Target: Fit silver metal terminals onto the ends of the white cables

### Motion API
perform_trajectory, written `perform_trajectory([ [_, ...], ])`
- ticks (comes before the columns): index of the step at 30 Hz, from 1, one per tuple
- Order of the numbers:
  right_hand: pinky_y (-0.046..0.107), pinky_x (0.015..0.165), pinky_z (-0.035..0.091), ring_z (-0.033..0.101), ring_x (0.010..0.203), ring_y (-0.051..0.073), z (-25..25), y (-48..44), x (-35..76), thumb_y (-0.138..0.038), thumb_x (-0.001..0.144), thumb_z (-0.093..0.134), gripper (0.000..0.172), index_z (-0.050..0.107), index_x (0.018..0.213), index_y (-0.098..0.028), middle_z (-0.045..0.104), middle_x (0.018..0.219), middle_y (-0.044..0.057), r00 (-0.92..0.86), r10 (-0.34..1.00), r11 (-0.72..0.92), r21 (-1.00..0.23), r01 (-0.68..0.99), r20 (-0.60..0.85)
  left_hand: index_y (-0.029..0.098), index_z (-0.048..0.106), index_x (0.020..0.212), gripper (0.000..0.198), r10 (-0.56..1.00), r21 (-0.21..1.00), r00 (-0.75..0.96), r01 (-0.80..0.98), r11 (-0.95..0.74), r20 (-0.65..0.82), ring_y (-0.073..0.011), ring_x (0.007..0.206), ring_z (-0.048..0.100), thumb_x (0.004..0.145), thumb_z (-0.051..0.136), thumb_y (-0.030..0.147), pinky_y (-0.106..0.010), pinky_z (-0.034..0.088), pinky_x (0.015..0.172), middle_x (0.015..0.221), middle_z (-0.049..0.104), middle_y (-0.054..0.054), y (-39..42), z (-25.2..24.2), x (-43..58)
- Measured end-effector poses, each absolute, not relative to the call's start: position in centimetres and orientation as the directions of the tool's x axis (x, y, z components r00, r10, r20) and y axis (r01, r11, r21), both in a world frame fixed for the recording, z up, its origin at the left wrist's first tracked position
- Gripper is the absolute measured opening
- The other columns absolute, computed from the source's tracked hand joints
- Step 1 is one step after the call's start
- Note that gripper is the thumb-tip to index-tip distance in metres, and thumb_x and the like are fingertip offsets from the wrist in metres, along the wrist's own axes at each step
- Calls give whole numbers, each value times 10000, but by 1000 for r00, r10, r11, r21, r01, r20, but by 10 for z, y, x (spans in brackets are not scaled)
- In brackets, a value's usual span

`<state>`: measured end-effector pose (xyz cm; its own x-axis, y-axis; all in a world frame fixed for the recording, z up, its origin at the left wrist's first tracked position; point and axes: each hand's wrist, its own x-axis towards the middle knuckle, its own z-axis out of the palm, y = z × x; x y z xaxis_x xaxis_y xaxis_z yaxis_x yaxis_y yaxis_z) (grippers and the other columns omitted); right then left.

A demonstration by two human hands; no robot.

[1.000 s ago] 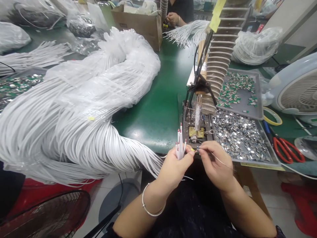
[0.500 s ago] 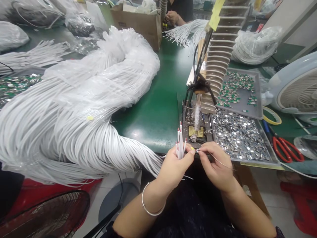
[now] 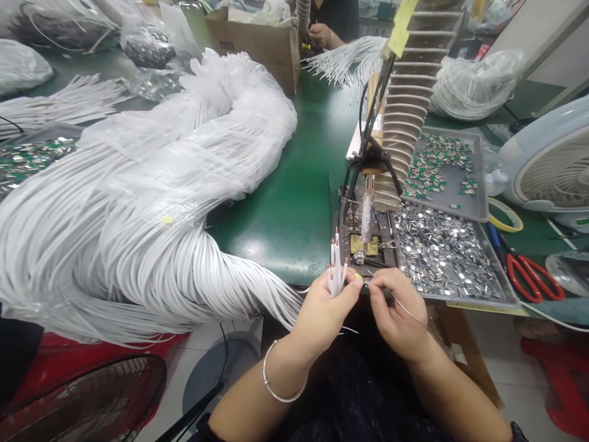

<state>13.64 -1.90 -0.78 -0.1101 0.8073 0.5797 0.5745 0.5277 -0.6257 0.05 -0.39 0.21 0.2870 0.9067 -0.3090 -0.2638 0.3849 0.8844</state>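
My left hand point(image 3: 322, 313) is closed around several white cables point(image 3: 337, 267), whose red-tipped ends stick up above the fingers. Its thumb wears a bit of yellow point(image 3: 358, 277) at the tip. Pinched together, the fingers of my right hand point(image 3: 399, 316) meet the left fingertips, and a thin wire point(image 3: 407, 311) runs back across that hand. A small dark piece point(image 3: 365, 287) sits between the two hands, too small to name. Just beyond them a soldering iron point(image 3: 367, 212) hangs tip down over a yellow sponge point(image 3: 363, 244).
A big bundle of white cables point(image 3: 138, 245) covers the left side. To the right lie a tray of metal connector shells point(image 3: 446, 252), a tray of green-and-silver connectors point(image 3: 432, 166), red-handled pliers point(image 3: 534, 276) and a fan point(image 3: 559, 166). A ribbed hose point(image 3: 409, 104) rises behind the iron. Another person's hand point(image 3: 319, 35) is at the back.
My right hand has shifted slightly left and down, closer to the left fingertips. The left hand with the cables has hardly moved.
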Motion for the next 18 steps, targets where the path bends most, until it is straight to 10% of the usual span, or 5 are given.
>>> perform_trajectory([
  [18,227,556,452,520,597,79,-10,-21,139,-121,869,482,113,557,875,-205,527,764,-10,28,927,334,-855,398,375,161,488,584,202,909,925,309,-165,343,-281,-104,699,504,751,580,229,-243,407,701,791,570,-7,-2,15,1],
])
